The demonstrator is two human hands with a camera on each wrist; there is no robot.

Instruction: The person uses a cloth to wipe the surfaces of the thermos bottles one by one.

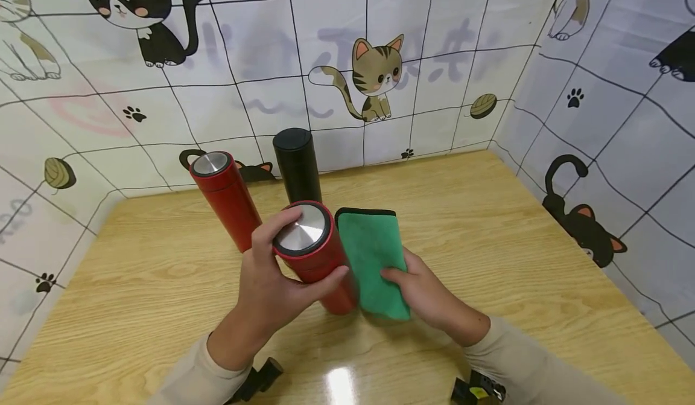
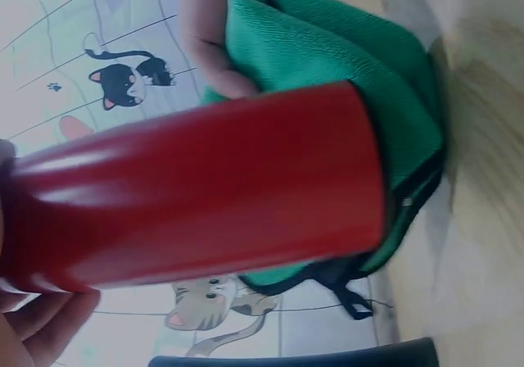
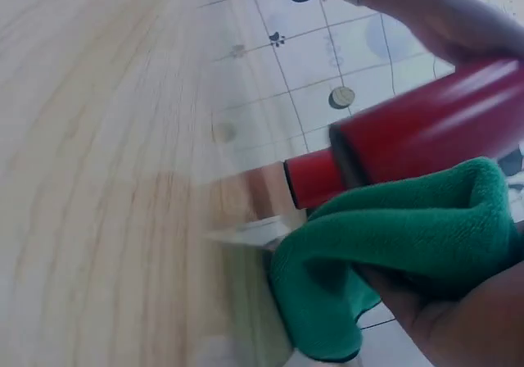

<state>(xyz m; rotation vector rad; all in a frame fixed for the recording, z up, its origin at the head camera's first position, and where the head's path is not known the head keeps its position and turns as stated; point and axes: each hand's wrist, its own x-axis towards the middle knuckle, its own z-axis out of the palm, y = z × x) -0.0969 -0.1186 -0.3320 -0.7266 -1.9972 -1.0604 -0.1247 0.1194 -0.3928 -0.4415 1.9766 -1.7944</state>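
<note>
My left hand [image 1: 274,290] grips a red thermos [image 1: 333,275] near its top, fingers and thumb curled round the silver-topped lid. In the left wrist view the lower end of this red thermos [image 2: 213,187] is off the table. A folded green cloth [image 1: 371,260] with black edging is pinched in my right hand [image 1: 429,290], thumb on its front. The cloth [image 3: 401,236] lies close beside the thermos [image 3: 442,121]; whether they touch I cannot tell.
Another red thermos [image 1: 230,203] stands behind at the left. Near it, toward the back wall, is a black thermos [image 1: 297,166]. They share a wood-grain table [image 1: 488,224] bordered by cat-print sheets [image 1: 434,103] at the back and sides.
</note>
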